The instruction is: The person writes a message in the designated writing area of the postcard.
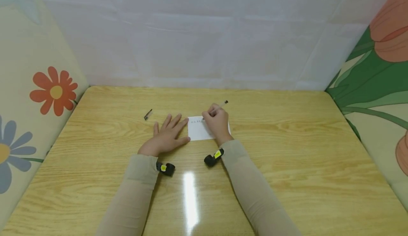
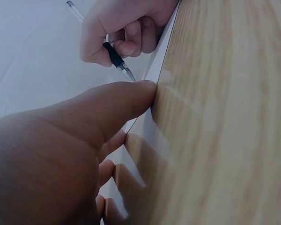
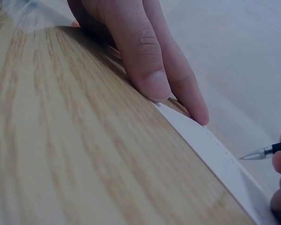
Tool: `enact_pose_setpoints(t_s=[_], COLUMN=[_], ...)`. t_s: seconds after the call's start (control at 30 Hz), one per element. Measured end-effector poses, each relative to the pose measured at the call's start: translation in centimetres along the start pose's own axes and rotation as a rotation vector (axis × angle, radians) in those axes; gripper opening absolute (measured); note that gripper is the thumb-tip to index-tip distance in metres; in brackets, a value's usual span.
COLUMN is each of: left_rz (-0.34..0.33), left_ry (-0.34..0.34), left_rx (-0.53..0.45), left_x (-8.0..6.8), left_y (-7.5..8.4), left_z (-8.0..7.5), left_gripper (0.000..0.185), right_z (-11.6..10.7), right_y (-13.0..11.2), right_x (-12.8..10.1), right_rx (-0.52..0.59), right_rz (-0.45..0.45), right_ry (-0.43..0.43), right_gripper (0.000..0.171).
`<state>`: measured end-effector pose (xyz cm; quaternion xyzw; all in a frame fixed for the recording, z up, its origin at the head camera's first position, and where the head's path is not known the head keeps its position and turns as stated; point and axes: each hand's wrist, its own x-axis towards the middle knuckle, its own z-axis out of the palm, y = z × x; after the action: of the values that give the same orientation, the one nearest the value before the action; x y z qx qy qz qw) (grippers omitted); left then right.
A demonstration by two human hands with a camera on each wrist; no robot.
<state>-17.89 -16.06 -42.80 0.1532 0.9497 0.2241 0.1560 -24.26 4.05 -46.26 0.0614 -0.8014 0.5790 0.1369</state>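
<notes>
A small white sheet of paper [image 1: 199, 133] lies on the table with a short row of small dark handwritten marks near its top edge. My right hand [image 1: 218, 124] rests over the paper's right part and pinches a pen [image 1: 222, 105]. The pen has a clear barrel, and its black grip [image 2: 114, 55] shows in the left wrist view. Its tip [image 3: 248, 156] points down at the paper; whether it touches, I cannot tell. My left hand [image 1: 167, 136] lies spread on the table, thumb and a fingertip on the paper's left edge. The right hand hides part of the sheet.
A pen cap [image 1: 148, 114] with a dark clip lies left of the paper, beyond the left hand. The wooden table [image 1: 287, 140] ends at a white cloth backdrop [image 1: 204, 51]. Flower-patterned panels [image 1: 54, 140] stand on both sides.
</notes>
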Motion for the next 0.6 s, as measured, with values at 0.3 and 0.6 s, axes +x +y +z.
enact_pose_setpoints(t_s=[0.3,0.6], left_rz=[0.01,0.013], left_ry=[0.007,0.006], left_rx=[-0.004,-0.011], left_x=[0.32,0.33], left_y=[-0.31,-0.48], left_z=[0.09,0.12], left_gripper=[0.076,0.077], right_z=[0.0,-0.12], right_y=[0.09,0.26], right_x=[0.06,0.08], right_rx=[0.018,0.039], right_rz=[-0.021,-0.03], right_ry=[0.065,0.07], right_gripper=[0.016,0.015])
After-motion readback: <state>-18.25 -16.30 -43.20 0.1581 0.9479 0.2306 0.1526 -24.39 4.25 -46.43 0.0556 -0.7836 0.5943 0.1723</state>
